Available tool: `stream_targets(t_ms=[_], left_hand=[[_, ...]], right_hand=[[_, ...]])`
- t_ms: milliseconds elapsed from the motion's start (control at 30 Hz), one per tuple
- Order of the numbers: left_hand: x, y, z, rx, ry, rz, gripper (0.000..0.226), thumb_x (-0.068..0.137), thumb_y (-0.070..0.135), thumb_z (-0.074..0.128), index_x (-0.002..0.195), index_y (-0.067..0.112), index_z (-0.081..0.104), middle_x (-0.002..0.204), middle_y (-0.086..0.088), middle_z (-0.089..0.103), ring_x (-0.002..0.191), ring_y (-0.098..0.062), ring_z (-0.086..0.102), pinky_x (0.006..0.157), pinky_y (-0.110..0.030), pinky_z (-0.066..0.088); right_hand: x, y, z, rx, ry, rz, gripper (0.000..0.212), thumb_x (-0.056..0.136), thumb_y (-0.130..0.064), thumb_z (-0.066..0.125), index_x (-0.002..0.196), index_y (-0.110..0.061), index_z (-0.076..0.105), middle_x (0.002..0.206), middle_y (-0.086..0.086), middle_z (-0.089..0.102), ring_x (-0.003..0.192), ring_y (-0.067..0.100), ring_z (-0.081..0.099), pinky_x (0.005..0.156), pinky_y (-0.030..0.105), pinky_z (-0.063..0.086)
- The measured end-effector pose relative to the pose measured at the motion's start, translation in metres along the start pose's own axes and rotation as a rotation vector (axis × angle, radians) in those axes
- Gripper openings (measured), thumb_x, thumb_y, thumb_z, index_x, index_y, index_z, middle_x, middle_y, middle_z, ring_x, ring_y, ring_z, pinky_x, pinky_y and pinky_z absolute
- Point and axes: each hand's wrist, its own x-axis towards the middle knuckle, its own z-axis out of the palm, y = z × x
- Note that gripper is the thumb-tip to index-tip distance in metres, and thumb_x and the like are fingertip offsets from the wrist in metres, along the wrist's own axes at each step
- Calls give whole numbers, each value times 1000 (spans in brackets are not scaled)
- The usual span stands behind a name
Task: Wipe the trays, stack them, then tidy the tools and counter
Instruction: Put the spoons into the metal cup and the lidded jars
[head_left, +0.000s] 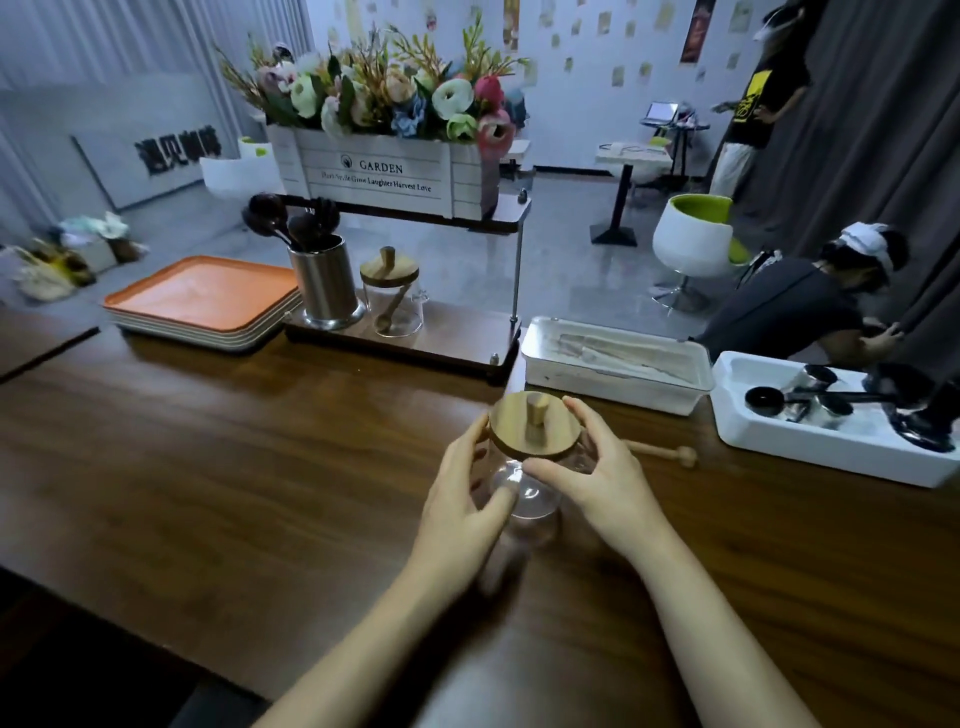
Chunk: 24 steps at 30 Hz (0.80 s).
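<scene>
The main risk is the jar (530, 493) slipping: it is smooth clear glass, held only from the sides, and a loose hold could let it drop onto the bench (260, 441). The wooden lid (535, 423) sits on top by its own fit, as far as can be judged, so tilting the jar could tip it off. A short wooden stick (660, 451) lies just to the right on the bench, and a careless sweep of the arm could knock it away or against the white tub (831, 441) beyond it.

The left hand (462, 499) wraps the jar's left side, its fingers (470, 436) curled up near the lid's rim and the thumb pressed on the front glass. The right hand (602, 478) grips the other side, its fingers (587, 415) curved round the lid's far edge, thumb under the rim. Both are half closed on the jar, not clenched.

The jar is at the middle of the bench, near the front; whether it rests there or is lifted cannot be told. The trays (202, 296) already sit stacked at the far left.
</scene>
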Motion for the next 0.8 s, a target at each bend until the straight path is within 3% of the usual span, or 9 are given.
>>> stream_targets(t_ms=[133,233,433,600,700,800], left_hand=[[3,-5,2,41,-148,-7,102,76,42,88,151,61,23,157,17,42,146,-8,40,118,-49,36],[5,-4,5,38,-165,-16,111,70,47,92,154,57,20,156,15,44,145,-11,42,117,-51,37],[1,-3,-1,103,-191,19,103,75,52,88,155,54,23,153,18,46,141,-3,44,115,-46,42],[-5,1,-2,150,-172,63,92,76,57,82,148,63,26,147,29,46,136,8,44,112,-29,42],[-5,-1,-2,149,-192,74,95,77,52,84,153,54,27,149,29,44,137,8,42,111,-27,41],[-5,0,-3,181,-197,92,95,78,48,85,153,53,26,147,32,42,136,13,40,106,-12,37]], right_hand=[[-10,5,-9,-10,-58,-2,103,55,-61,82,148,-40,43,134,-19,61,124,-6,53,111,30,43],[-16,8,-10,-17,-98,-7,98,58,-58,84,146,-43,44,134,-19,61,123,-6,54,111,29,42],[-25,7,-7,14,-146,6,83,71,-31,90,140,-44,46,131,-17,64,122,-4,57,110,27,43],[-32,3,-7,22,-140,7,75,75,-19,88,129,-51,46,127,-24,63,120,-10,56,102,13,42],[-35,5,-6,52,-155,29,84,76,-22,88,141,-44,40,137,-19,59,126,-8,53,113,24,39],[-38,8,-3,45,-143,53,96,68,-41,89,150,-41,38,143,-16,56,131,-4,49,117,35,36]])
